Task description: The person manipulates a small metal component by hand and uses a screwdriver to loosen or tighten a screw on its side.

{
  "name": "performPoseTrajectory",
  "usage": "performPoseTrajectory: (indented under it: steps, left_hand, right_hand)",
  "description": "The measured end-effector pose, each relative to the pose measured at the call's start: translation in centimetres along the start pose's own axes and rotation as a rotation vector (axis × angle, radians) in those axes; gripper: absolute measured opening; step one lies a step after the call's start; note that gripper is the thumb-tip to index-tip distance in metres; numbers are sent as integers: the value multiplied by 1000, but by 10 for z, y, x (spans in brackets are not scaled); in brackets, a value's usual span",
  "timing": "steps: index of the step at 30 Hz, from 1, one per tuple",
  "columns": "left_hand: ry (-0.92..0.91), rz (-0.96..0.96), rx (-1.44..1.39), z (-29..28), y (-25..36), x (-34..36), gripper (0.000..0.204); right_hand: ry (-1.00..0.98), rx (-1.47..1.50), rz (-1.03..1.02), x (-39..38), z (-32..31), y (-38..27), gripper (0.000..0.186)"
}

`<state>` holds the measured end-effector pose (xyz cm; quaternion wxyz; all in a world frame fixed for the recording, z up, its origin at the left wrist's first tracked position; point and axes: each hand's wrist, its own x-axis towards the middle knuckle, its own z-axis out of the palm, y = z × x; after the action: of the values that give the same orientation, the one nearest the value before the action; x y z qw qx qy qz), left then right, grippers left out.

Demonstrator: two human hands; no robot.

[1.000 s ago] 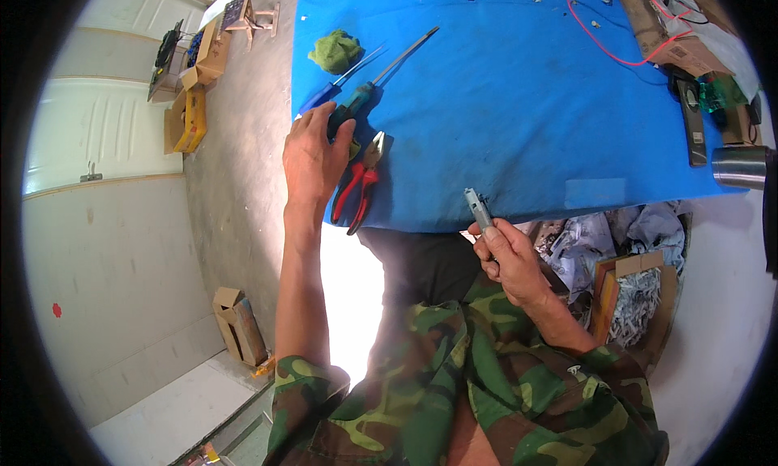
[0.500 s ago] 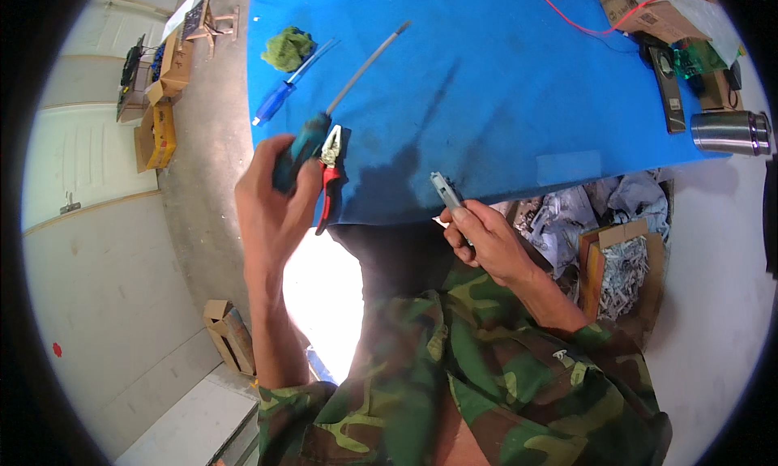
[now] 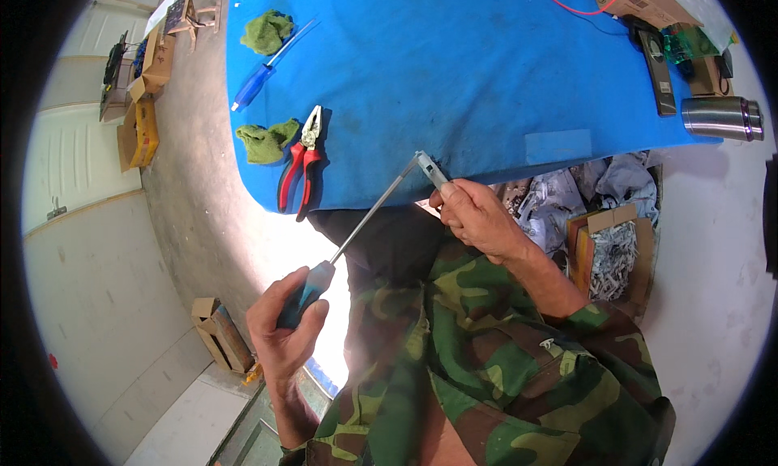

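Note:
My left hand [image 3: 284, 320] is closed round the dark teal handle of a long screwdriver [image 3: 374, 209]. Its shaft slants up to the right, and the tip meets the end of a small grey metal piece [image 3: 432, 171]. That slim, slotted piece is gripped by my right hand [image 3: 482, 216] at the front edge of the blue-covered table [image 3: 454, 69]; its lower end is hidden in my fingers. Red-handled pliers [image 3: 304, 162] lie on the table to the left, jaws pointing away. Beside them is a crumpled green cloth [image 3: 266, 141].
A blue-handled screwdriver [image 3: 258, 85] and another green cloth [image 3: 267, 32] lie farther back at left. A steel flask [image 3: 721, 118] and a dark flat device [image 3: 655, 69] sit at the right. Below the right edge stands a cardboard box [image 3: 640, 231] of small metal pieces.
My left hand has drawn the screwdriver back toward me and down, bringing its tip to the grey metal piece. The pliers and the nearer green cloth are now uncovered.

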<state>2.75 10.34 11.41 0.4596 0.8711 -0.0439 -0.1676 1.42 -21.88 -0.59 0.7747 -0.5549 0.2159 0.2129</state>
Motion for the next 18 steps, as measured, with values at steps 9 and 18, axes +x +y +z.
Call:
performPoseTrajectory:
  steps: [9,18]
  left_hand:
    - [-12,150,159,9,5,8,40]
    - [-50,88,186,7,7,13,46]
  right_hand:
    - [-15,-99,-76,4,-5,9,47]
    - [14,-227,-171,3,-3,8,46]
